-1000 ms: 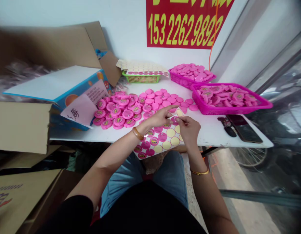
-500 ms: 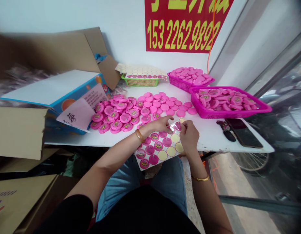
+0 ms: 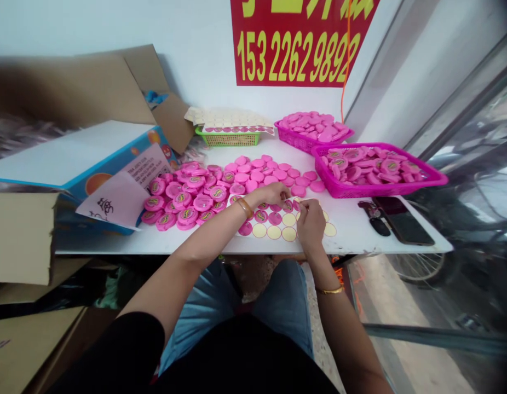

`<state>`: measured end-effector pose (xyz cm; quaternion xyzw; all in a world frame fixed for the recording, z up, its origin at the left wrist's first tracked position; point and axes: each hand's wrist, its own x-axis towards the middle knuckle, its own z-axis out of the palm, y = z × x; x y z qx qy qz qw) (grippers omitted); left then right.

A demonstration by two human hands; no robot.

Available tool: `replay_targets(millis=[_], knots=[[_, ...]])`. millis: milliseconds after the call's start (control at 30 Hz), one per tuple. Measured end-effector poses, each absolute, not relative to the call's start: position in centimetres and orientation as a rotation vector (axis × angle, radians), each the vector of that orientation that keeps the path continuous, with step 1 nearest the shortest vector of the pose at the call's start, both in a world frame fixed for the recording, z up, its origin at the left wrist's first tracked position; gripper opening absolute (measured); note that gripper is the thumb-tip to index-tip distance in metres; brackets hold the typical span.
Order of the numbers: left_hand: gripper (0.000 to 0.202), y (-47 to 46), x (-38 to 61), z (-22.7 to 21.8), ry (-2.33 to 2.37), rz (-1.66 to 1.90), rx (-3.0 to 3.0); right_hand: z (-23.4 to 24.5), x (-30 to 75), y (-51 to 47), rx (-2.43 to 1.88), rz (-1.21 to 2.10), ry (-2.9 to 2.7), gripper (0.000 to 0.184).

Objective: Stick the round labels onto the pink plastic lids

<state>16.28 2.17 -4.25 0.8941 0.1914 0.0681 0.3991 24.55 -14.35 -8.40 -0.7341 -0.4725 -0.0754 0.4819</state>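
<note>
A sheet of round stickers (image 3: 266,223) lies on the table in front of me, some circles pink, others bare pale yellow backing. My left hand (image 3: 276,194) reaches over the sheet's far part, fingers curled and pinched together; what they hold is too small to make out. Close to its right, my right hand (image 3: 312,223) pinches the edge of a pink round sticker (image 3: 297,204) between thumb and finger. Just beyond the sheet lie plain pink round cases (image 3: 257,175). To their left is a heap of pink cases with labels on top (image 3: 188,200).
Two magenta baskets of pink cases, one nearer (image 3: 385,191) and one farther (image 3: 297,142), stand at the right. A phone (image 3: 403,220) and keys (image 3: 376,221) lie near the right edge. A green basket (image 3: 231,139) holds sticker sheets. An open blue box (image 3: 114,164) stands left.
The sticker sheet has moved away from me, from hanging over the table's front edge to lying on the table. Both hands have shifted slightly left in view; the left hand's fingers have drawn together.
</note>
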Motion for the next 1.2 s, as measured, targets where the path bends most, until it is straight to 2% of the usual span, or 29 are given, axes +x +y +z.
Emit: replay_targets(millis=[100, 200, 267, 367, 500, 633, 767, 867, 1000, 1200], knots=[[0.027, 2.9, 16.3, -4.7, 0.490, 0.286, 2.327, -8.4, 24.5, -14.2, -1.893, -0.074, -1.049, 0.015], [0.030, 3.2, 16.1, -5.2, 0.753, 0.732, 2.499, -8.4, 24.3, -14.2, -1.908, -0.057, -0.988, 0.017], [0.034, 3.2, 15.8, -5.5, 1.004, 0.883, 2.646, -8.5, 24.3, -14.2, -1.852, -0.076, -0.986, 0.015], [0.040, 3.1, 15.4, -6.1, 1.205, 0.783, 2.812, -8.6, 24.4, -14.1, -1.737, -0.104, -0.990, 0.013], [0.044, 3.0, 15.2, -6.6, 1.182, 0.716, 2.898, -8.9, 25.0, -14.1, -1.624, -0.067, -0.840, 0.015], [0.040, 2.8, 15.2, -6.6, 1.185, 0.718, 2.862, -8.4, 25.7, -14.2, -1.367, 0.265, -0.560, 0.020], [0.048, 3.1, 15.2, -5.6, 1.078, 1.022, 2.583, -6.1, 25.4, -14.7, -1.049, 0.791, -0.314, 0.020], [0.050, 3.6, 14.6, -3.7, 0.916, 1.266, 2.007, -4.2, 24.4, -15.1, -0.943, 0.963, -0.310, 0.021], [0.052, 3.7, 11.9, -0.6, 0.683, 0.996, 1.266, -2.6, 22.9, -14.9, -0.887, 1.060, -0.385, 0.022], [0.037, 0.8, 6.3, 0.8, 0.418, 0.714, 1.131, -1.8, 20.8, -13.4, -0.840, 1.104, -0.427, 0.027]])
